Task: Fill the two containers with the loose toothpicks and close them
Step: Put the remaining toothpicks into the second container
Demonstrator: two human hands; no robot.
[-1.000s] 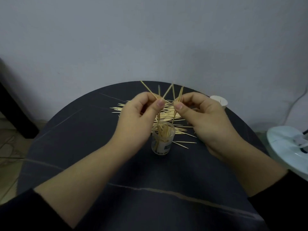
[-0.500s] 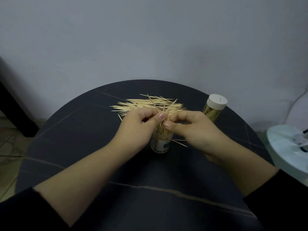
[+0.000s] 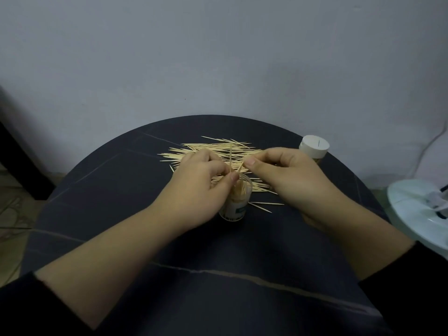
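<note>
Over the clear plastic container (image 3: 238, 204), pinching pale wooden toothpicks (image 3: 230, 156) in left hand (image 3: 201, 185) and right hand (image 3: 286, 180); filling, lowering needed next.

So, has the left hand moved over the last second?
Yes. The left hand has come down toward the mouth of the open jar, which stayed put.

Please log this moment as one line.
left hand: pinches upright toothpick above open container | right hand: pinches slanted toothpick | second container: capped
</note>
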